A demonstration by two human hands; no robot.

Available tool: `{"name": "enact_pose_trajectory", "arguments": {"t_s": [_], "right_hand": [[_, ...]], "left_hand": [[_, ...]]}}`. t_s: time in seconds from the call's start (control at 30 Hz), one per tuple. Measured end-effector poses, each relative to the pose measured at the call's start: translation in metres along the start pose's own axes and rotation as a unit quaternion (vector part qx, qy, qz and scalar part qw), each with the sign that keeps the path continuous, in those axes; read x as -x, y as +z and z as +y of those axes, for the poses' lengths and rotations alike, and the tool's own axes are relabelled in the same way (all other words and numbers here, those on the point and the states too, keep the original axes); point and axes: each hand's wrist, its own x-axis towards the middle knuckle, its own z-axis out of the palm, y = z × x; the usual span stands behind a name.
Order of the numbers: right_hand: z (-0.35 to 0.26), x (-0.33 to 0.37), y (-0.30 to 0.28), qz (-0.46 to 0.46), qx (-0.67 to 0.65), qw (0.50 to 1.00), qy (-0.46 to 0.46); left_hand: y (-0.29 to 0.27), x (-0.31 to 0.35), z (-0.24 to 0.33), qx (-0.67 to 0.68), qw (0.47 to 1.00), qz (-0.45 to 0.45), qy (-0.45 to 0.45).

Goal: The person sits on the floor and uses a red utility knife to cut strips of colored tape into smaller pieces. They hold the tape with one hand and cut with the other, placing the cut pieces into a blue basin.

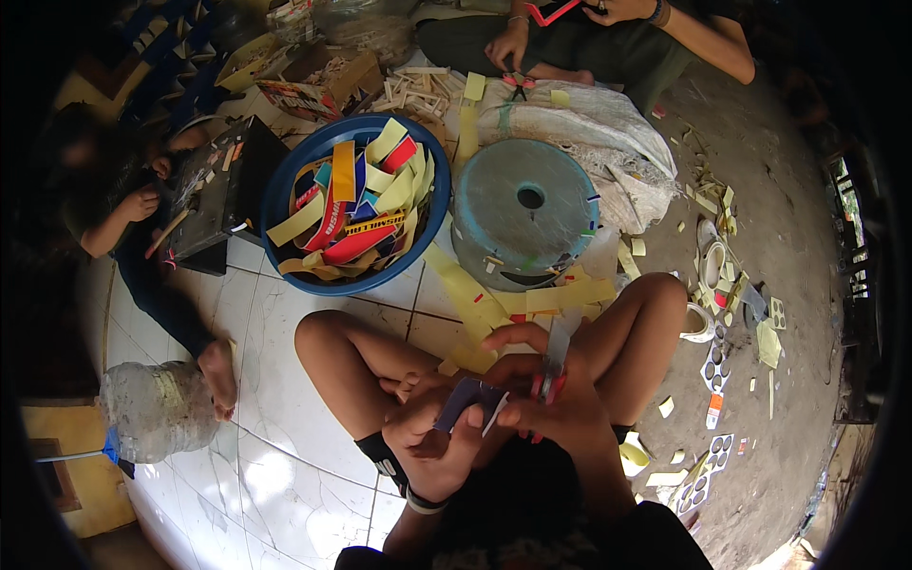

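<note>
1. Head view: the left hand (432, 442) pinches a small dark blue and white card piece (467, 401), held up before the knees so the blades can reach its edge.
2. The right hand (543, 404) is closed on red-handled metal scissors (554, 366), blades pointing away.
3. A round blue plastic basin (285, 180) of yellow and red card strips (353, 204) lies ahead, near a grey disc-shaped block (522, 214).

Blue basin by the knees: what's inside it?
The blue basin holds a loose heap of cut strips, mostly yellow, some red and dark blue. They cover its bottom, so anything beneath stays hidden.
</note>
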Motion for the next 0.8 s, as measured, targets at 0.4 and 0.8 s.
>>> {"name": "enact_pose_trajectory", "arguments": {"t_s": [0.4,0.8], "right_hand": [[0.002,0.002,0.011,-0.01,0.086,0.993,0.082],[0.018,0.013,0.017,0.127,0.052,0.988,0.071]], "left_hand": [[-0.004,0.01,0.007,0.135,0.978,0.066,-0.144],[-0.016,0.004,-0.009,0.074,0.995,-0.059,-0.037]]}}
